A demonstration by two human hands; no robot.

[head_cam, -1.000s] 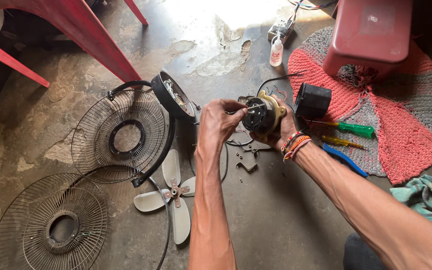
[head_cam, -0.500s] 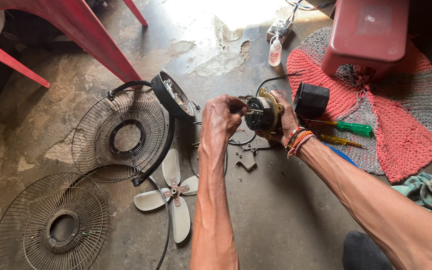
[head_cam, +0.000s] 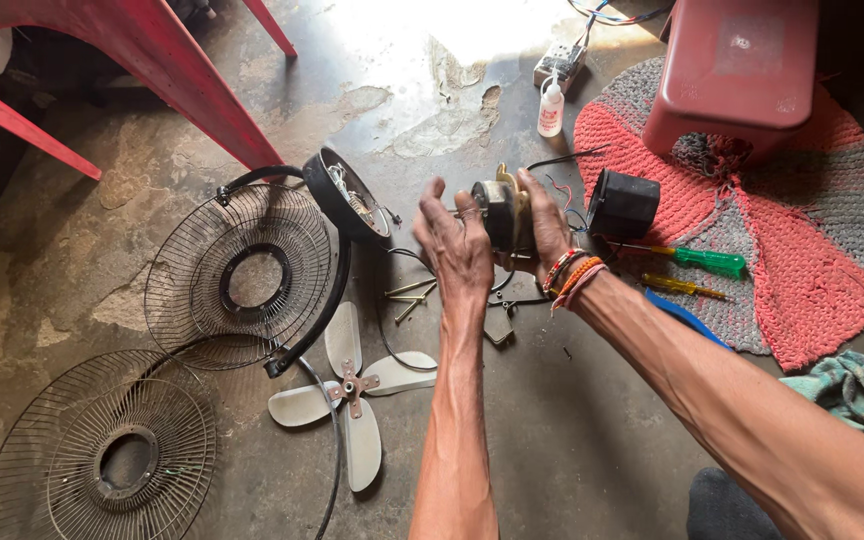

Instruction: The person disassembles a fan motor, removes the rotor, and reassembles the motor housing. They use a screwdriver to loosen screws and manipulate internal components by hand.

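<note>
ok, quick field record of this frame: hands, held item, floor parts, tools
left hand: fingers spread against the fan motor
right hand: grips fan motor from behind, beaded bracelets on wrist
floor parts: two wire fan guards, fan blade, black housing
tools: green screwdriver, yellow screwdriver
other: crochet mat, red stool, small bottle

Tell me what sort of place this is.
Likely a home or small repair spot, working on the floor: a worn concrete floor, a crocheted mat with screwdrivers, and fan grilles and a blade lying about.
</note>
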